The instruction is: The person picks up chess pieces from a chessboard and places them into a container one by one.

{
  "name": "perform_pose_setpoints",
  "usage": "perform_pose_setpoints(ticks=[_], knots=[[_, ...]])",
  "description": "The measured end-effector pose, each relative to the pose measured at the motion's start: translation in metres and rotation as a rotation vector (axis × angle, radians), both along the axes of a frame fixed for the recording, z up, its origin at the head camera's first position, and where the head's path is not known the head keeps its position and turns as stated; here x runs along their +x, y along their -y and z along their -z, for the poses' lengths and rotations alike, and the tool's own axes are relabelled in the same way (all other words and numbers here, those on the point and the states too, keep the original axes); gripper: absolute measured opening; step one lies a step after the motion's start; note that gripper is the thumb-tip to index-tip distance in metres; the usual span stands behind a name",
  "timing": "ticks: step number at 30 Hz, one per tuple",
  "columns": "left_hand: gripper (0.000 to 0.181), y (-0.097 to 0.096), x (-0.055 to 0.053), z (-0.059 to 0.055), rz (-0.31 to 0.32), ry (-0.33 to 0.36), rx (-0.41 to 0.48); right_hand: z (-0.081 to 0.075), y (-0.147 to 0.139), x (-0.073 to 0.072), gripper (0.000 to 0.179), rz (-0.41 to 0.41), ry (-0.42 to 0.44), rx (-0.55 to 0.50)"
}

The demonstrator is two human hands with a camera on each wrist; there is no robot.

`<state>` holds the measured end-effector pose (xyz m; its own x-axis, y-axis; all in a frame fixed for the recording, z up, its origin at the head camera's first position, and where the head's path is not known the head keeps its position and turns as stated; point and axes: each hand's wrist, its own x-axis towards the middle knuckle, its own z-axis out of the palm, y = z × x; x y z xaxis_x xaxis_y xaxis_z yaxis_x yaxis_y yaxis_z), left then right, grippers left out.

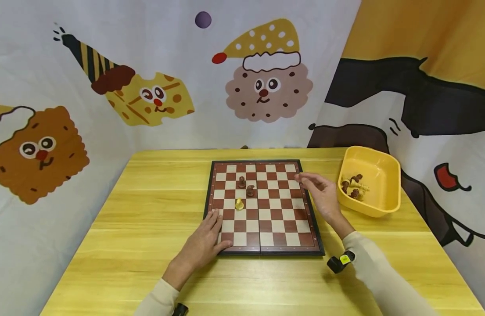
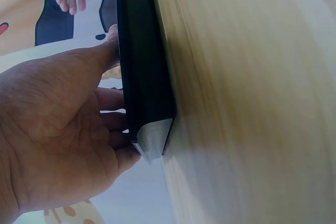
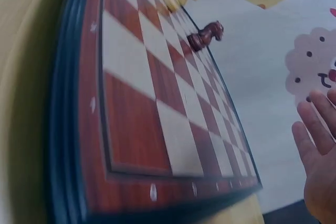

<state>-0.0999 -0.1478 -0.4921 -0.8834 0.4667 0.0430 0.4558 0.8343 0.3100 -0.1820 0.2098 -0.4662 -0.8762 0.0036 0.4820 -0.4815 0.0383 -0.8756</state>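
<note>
A brown-and-cream chessboard (image 1: 278, 215) with a dark frame lies flat on the table. My left hand (image 1: 204, 239) rests at its near left corner, fingers extended over the left edge and thumb on the near edge; the left wrist view shows this hand (image 2: 68, 124) against the board's black side (image 2: 144, 51). On the left half stand a yellow knight (image 1: 239, 204), a dark knight (image 1: 250, 190) and another dark piece (image 1: 242, 182). Over the right edge is my right hand (image 1: 321, 195), its fingers fairly straight. No piece shows in that hand (image 3: 320, 156) in the right wrist view.
Right of the board stands a yellow plastic tub (image 1: 380, 175) holding several dark and yellow chess pieces (image 1: 354, 186). The wooden table (image 1: 155, 184) meets a cartoon-printed cloth (image 1: 167, 136) at the back and sides.
</note>
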Motion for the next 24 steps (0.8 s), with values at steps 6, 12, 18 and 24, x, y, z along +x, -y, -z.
perform_pose_setpoints(ticks=[6, 12, 18, 24], knots=[[0.082, 0.001, 0.0, 0.002, -0.004, -0.002, -0.002, 0.002, 0.02, -0.012, 0.027, -0.036, 0.101, 0.11], [0.082, 0.0, 0.0, 0.003, -0.008, -0.005, 0.019, -0.001, 0.038, -0.027, 0.031, -0.137, 0.201, 0.358], [0.082, 0.0, 0.002, 0.001, -0.01, 0.008, 0.021, 0.001, 0.07, -0.042, 0.034, -0.233, 0.283, 0.404], [0.081, 0.002, 0.0, 0.0, -0.016, 0.009, 0.03, 0.009, 0.094, -0.055, 0.033, -0.282, 0.26, 0.525]])
